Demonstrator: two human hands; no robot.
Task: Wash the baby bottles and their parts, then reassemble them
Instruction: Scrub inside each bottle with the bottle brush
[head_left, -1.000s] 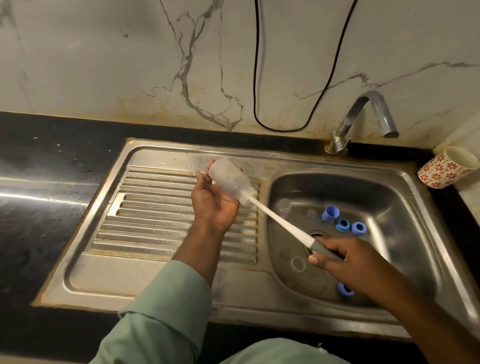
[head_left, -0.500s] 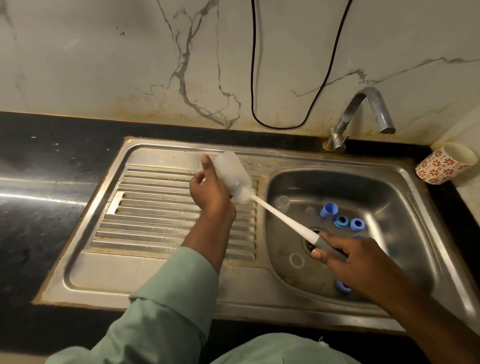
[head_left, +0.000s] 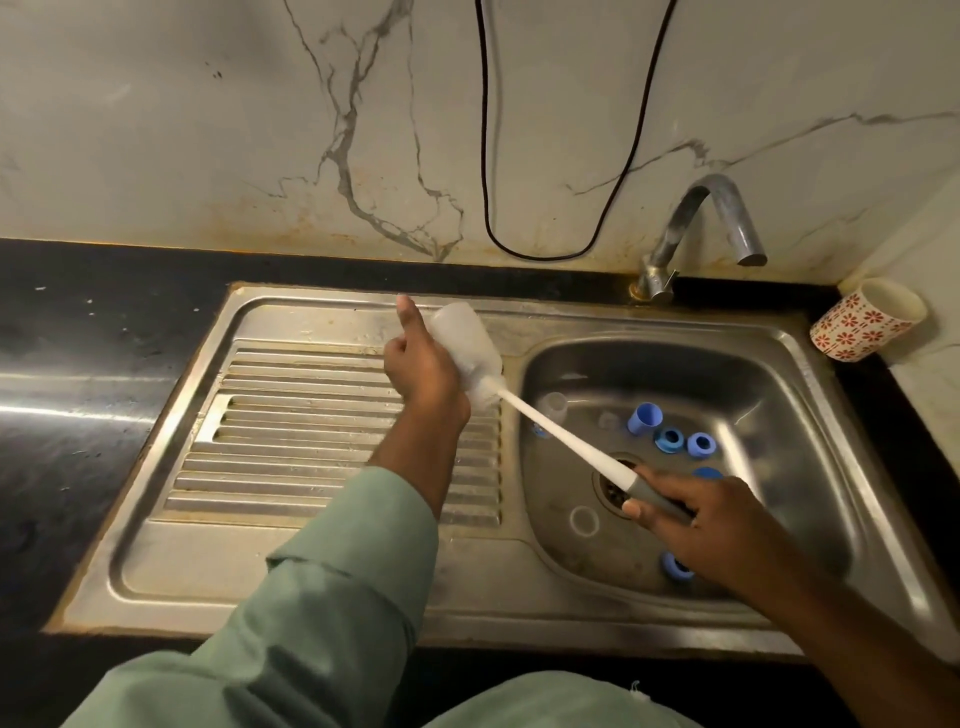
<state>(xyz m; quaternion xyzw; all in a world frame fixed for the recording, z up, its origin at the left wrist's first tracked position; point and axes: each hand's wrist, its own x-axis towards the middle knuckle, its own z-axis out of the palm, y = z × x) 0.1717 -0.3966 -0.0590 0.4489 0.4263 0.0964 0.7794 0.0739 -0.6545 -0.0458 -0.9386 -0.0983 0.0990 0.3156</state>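
My left hand (head_left: 423, 364) grips a clear baby bottle (head_left: 465, 343) tilted over the ribbed drainboard (head_left: 311, 431), its mouth pointing toward the basin. A white bottle brush (head_left: 561, 434) runs into that mouth; my right hand (head_left: 711, 525) holds its grey handle above the drain. In the sink basin (head_left: 779, 395) lie several blue parts: a cap (head_left: 644, 418), two rings (head_left: 670, 440) (head_left: 701, 445) and another ring (head_left: 675, 566) partly under my right hand. A clear cup-like piece (head_left: 553, 405) and a clear ring (head_left: 584, 521) also rest on the basin floor.
A steel tap (head_left: 696, 228) curves over the basin's back edge. A red-patterned white cup (head_left: 867, 317) leans at the right on the black counter (head_left: 78, 415). A black cable (head_left: 488, 156) hangs down the marble wall.
My left hand turned the bottle, the thumb rising along its side. The brush stayed in the bottle's mouth while my right hand kept its grip.
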